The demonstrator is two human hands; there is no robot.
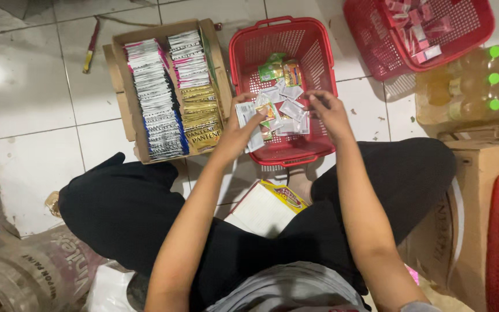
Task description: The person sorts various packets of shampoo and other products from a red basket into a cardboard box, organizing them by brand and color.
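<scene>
I sit cross-legged on a tiled floor over a red plastic basket point(249, 58) that holds several small sachets point(287, 98), silver ones and green-orange ones. My left hand point(238, 130) grips a white-and-coloured strip of sachets point(250, 118) at the basket's near left rim. Reaching into the basket from the right, my right hand point(329, 112) has its fingertips on the loose silver sachets. A cardboard box point(121, 86) to the left holds upright rows of sachets, silver-blue, pink-white and gold.
A second red basket point(469, 43) with pink packets stands at the top right. Bottles with green caps point(495, 81) sit on cartons at the right. A yellow-edged white box point(264, 208) lies between my legs. A tin can point(12, 277) is at bottom left.
</scene>
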